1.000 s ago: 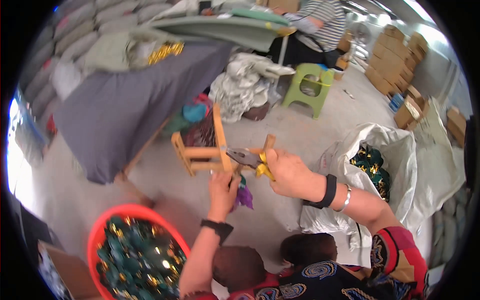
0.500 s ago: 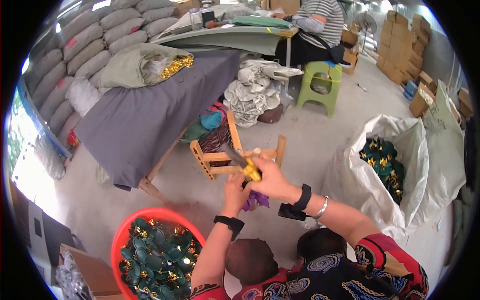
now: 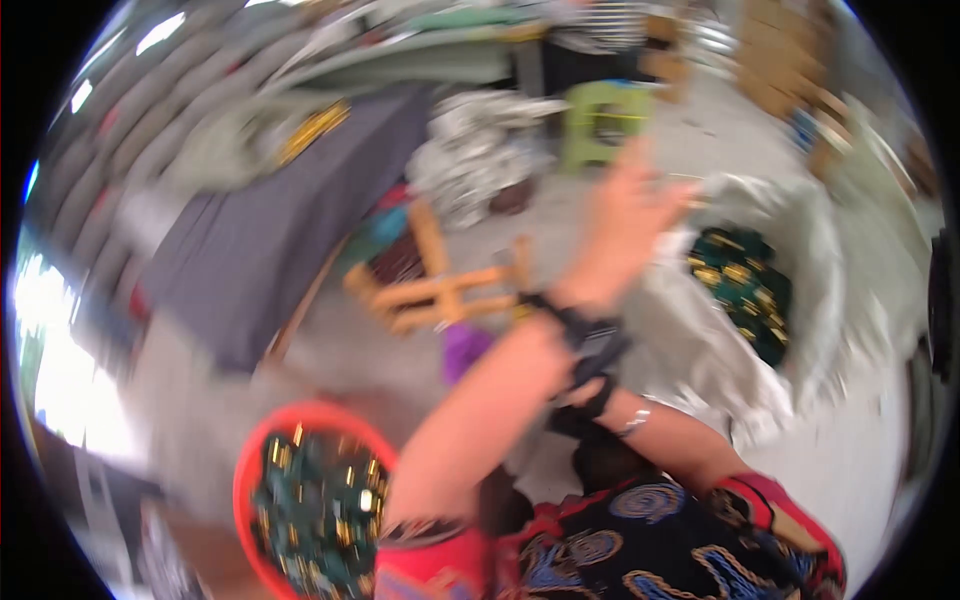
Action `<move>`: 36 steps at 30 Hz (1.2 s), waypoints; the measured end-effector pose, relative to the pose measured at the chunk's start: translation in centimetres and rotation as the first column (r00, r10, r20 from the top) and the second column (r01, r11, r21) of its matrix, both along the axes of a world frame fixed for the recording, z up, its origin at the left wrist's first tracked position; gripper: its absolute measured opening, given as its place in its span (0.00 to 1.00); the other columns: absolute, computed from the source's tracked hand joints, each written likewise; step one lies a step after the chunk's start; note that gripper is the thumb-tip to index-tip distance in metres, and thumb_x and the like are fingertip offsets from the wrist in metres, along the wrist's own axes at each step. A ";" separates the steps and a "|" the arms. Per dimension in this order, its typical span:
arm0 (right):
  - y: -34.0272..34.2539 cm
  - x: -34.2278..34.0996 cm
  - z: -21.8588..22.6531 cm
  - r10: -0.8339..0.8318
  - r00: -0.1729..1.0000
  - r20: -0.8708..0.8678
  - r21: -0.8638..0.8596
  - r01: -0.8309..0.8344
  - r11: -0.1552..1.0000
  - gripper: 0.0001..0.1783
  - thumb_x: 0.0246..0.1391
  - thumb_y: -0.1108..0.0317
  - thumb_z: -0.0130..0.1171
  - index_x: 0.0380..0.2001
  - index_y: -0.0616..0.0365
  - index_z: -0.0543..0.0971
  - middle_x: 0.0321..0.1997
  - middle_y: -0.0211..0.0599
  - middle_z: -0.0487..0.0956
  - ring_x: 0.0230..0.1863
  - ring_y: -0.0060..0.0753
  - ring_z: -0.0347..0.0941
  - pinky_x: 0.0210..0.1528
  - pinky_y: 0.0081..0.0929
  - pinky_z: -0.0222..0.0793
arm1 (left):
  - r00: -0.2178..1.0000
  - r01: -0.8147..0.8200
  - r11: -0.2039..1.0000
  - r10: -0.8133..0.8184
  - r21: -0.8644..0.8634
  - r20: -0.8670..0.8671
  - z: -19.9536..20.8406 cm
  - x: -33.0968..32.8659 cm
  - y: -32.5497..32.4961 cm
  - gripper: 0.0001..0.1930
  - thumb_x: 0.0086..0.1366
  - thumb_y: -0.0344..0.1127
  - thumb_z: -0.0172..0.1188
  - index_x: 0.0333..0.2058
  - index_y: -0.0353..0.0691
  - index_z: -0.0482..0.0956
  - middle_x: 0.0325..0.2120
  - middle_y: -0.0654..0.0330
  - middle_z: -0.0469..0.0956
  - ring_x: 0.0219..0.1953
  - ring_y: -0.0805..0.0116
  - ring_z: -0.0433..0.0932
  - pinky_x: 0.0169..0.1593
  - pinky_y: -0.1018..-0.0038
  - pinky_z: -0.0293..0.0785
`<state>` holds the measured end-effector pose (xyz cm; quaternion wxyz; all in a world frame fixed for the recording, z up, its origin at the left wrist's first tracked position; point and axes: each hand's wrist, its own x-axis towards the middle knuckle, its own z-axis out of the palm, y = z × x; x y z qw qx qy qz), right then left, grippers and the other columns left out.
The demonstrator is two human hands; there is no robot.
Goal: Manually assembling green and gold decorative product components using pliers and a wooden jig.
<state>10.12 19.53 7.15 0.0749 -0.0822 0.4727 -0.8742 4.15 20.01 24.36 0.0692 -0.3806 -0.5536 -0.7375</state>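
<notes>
My left hand (image 3: pixel 630 230) is stretched out to the right, blurred, beside the open white woven sack (image 3: pixel 800 410). Its fingers look spread, with nothing I can make out in them. Dark green pieces with gold parts (image 3: pixel 740 280) lie inside that sack. My right hand is mostly hidden behind the left forearm; only its wrist with a dark band (image 3: pixel 595 400) shows, so its fingers and any hold are out of sight. A purple cloth (image 3: pixel 463 350) shows just beyond the left forearm, in front of a wooden frame (image 3: pixel 440 290).
A red tub (image 3: pixel 245 490) with more green and gold pieces (image 3: pixel 320 500) stands at lower left. Left of centre is a table under a grey cloth (image 3: pixel 290 210). Farther back are a green stool (image 3: pixel 590 125), crumpled pale sacks (image 3: pixel 470 150), a seated person (image 3: pixel 600 35) and cartons (image 3: pixel 780 50).
My left hand has left the right hand and swung right toward the white sack, crossing over the right forearm. The yellow-handled tool the right hand held is now mostly hidden. The whole view has shifted.
</notes>
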 end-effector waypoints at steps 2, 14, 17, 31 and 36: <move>0.9 0.5 0.0 0.018 1.000 0.016 0.099 -0.019 0.995 0.20 0.50 0.71 0.58 0.48 0.63 0.70 0.45 0.37 0.71 0.41 0.27 0.70 0.43 0.26 0.70 | 0.993 -0.066 0.998 0.065 -0.012 -0.096 -0.7 0.3 2.5 0.25 0.54 0.39 0.62 0.45 0.28 0.67 0.35 0.41 0.72 0.37 0.52 0.74 0.42 0.58 0.69; 0.2 -2.3 0.3 -0.176 0.983 -0.052 0.530 0.176 0.829 0.24 0.38 0.81 0.55 0.45 0.67 0.71 0.28 0.25 0.68 0.28 0.17 0.64 0.31 0.15 0.61 | -0.023 -0.670 -0.350 0.891 -0.655 -0.453 -26.0 10.6 -43.8 0.16 0.48 0.34 0.62 0.38 0.40 0.78 0.34 0.50 0.78 0.38 0.51 0.76 0.43 0.58 0.71; 0.2 -2.0 0.6 -0.151 0.987 -0.053 0.563 0.154 0.812 0.24 0.38 0.80 0.56 0.45 0.67 0.71 0.28 0.25 0.68 0.28 0.16 0.64 0.32 0.15 0.61 | -0.153 -0.389 -0.624 0.769 -0.678 -0.621 -29.9 16.1 -50.6 0.20 0.47 0.36 0.65 0.41 0.42 0.76 0.37 0.55 0.76 0.43 0.52 0.72 0.43 0.57 0.70; -0.8 -3.0 0.8 -0.236 0.969 -0.073 0.584 0.234 0.778 0.23 0.37 0.80 0.59 0.43 0.65 0.73 0.26 0.23 0.70 0.27 0.16 0.65 0.30 0.16 0.62 | -0.022 -0.692 0.075 0.992 -0.718 0.124 -28.1 12.0 -46.3 0.11 0.57 0.24 0.50 0.40 0.35 0.70 0.27 0.51 0.80 0.23 0.61 0.79 0.28 0.68 0.74; -1.1 -3.3 2.9 -0.311 0.941 -0.134 0.537 0.333 0.775 0.24 0.38 0.82 0.58 0.44 0.65 0.73 0.27 0.27 0.71 0.27 0.17 0.65 0.32 0.16 0.63 | 0.501 -0.803 0.414 0.858 -0.430 -0.110 -22.6 3.9 -32.9 0.23 0.55 0.16 0.48 0.48 0.43 0.76 0.39 0.51 0.80 0.42 0.68 0.79 0.47 0.74 0.71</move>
